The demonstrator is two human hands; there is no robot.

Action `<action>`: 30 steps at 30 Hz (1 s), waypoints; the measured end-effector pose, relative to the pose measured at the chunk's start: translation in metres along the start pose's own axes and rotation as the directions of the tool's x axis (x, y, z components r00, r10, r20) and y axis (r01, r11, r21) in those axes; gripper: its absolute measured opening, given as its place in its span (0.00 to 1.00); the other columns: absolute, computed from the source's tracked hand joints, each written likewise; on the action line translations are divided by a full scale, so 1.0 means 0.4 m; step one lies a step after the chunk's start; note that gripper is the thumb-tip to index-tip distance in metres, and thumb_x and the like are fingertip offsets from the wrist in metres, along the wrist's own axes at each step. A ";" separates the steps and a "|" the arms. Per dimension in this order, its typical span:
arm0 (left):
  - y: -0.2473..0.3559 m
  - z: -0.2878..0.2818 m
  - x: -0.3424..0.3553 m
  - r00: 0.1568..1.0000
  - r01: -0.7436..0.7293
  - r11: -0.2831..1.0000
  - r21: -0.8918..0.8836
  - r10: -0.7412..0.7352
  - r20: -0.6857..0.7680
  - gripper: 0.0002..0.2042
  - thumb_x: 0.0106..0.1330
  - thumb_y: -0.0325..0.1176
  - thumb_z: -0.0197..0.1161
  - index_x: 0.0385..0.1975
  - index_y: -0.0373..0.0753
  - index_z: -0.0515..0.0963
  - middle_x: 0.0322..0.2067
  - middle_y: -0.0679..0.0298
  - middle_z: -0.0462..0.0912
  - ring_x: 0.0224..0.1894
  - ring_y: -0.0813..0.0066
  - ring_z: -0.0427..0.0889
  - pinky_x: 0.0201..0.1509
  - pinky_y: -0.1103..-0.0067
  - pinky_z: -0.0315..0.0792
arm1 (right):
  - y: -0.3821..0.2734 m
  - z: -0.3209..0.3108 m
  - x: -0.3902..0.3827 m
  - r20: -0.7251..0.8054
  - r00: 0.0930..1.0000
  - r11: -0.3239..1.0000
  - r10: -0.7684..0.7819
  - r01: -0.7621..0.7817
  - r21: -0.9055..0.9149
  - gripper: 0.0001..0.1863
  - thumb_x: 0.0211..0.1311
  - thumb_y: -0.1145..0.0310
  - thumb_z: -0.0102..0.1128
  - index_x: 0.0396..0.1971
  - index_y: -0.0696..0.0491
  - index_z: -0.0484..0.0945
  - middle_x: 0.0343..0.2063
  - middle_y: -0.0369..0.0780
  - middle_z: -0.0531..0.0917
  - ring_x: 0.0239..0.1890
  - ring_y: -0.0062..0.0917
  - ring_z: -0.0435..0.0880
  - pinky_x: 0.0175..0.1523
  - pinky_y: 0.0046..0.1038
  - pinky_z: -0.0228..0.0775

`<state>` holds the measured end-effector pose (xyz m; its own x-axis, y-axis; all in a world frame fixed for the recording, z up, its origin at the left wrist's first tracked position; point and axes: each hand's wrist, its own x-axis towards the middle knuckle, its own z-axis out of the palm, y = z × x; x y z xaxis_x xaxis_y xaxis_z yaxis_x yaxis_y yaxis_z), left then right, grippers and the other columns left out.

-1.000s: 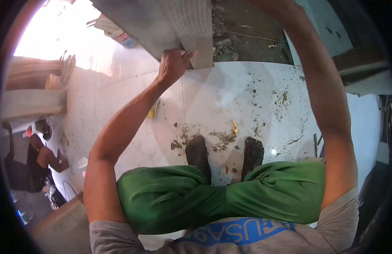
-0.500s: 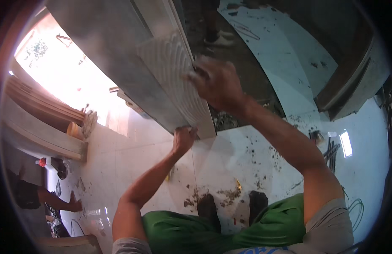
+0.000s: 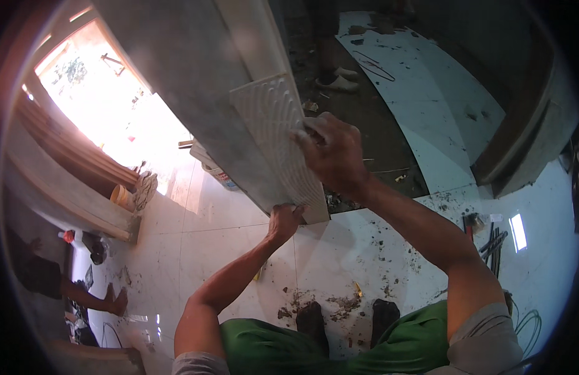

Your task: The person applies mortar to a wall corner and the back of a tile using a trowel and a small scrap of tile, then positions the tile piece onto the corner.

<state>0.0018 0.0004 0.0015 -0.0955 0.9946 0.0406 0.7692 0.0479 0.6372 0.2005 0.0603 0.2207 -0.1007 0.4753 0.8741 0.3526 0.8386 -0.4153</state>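
A pale tile strip (image 3: 264, 119) with wavy ridges lies along a tall grey column (image 3: 170, 69). My right hand (image 3: 332, 153) is closed at the strip's right edge, its fingertips curled over it. Lower down, my left hand (image 3: 284, 222) grips the strip's bottom end with bent fingers; part of that grip is hidden. Behind the column's lower left side stands a white bucket (image 3: 219, 177).
Another person's leg (image 3: 92, 297) is at left; a second person's shoe (image 3: 336, 84) is on the dark floor patch. Debris (image 3: 345, 303) dots the white tiles (image 3: 227, 262). A wooden frame (image 3: 89, 156) borders the bright doorway. Dark rods (image 3: 492, 250) lie at right.
The view has swung, showing more of the column and doorway. My right hand came down from the top to the strip's middle edge; my left hand stayed at its lower end.
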 end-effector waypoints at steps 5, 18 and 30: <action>0.024 -0.004 -0.008 0.999 -0.014 1.000 -0.023 0.014 -0.033 0.25 0.71 0.49 0.68 0.26 0.26 0.84 0.27 0.37 0.84 0.35 0.37 0.87 0.42 0.54 0.79 | 0.007 0.000 -0.010 -0.008 1.000 1.000 -0.017 0.016 -0.023 0.08 0.63 0.71 0.74 0.37 0.59 0.87 0.29 0.45 0.85 0.25 0.32 0.87 0.31 0.32 0.77; -0.036 0.046 -0.025 0.983 -0.150 0.988 0.030 0.152 -0.106 0.21 0.72 0.48 0.65 0.24 0.37 0.88 0.21 0.50 0.86 0.27 0.52 0.88 0.37 0.61 0.81 | 0.030 -0.004 -0.038 0.040 0.995 0.991 -0.095 0.099 -0.088 0.10 0.64 0.70 0.73 0.38 0.61 0.87 0.32 0.46 0.87 0.29 0.31 0.89 0.34 0.31 0.80; -0.052 0.050 0.018 0.996 -0.089 0.984 0.152 0.091 -0.004 0.28 0.69 0.55 0.70 0.23 0.30 0.85 0.20 0.44 0.83 0.27 0.43 0.85 0.36 0.57 0.78 | 0.029 -0.049 -0.047 0.356 0.915 0.959 0.188 -0.092 -0.269 0.26 0.57 0.61 0.80 0.45 0.61 0.76 0.36 0.50 0.83 0.41 0.43 0.85 0.51 0.43 0.76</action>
<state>-0.0021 0.0083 -0.0268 -0.0280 0.9944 0.1017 0.8619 -0.0275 0.5063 0.2249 0.0560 0.2044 -0.3570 0.6874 0.6325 0.5974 0.6886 -0.4111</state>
